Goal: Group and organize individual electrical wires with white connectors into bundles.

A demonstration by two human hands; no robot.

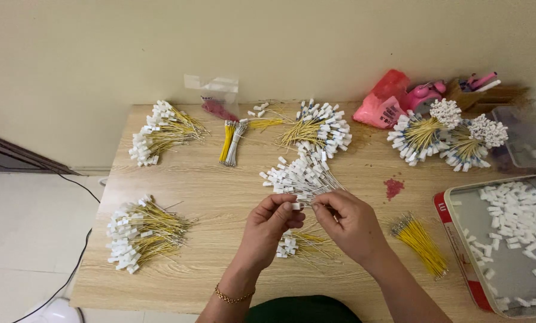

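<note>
My left hand (271,224) and my right hand (348,221) meet above the middle of the wooden table (220,197). Together they pinch the wire ends of a fan of thin grey wires with white plastic connectors (298,174) that spreads away from me. Under my hands lies a small bunch of yellow wires with white connectors (304,245). A bundle of bare yellow wires (420,242) lies just right of my right wrist.
Bundles of yellow wires with white connectors lie at far left (163,131), near left (139,233), far centre (319,128) and far right (441,137). A metal tray of loose white connectors (513,233) sits at right. A pink bag (384,101) and clear bag (217,96) stand by the wall.
</note>
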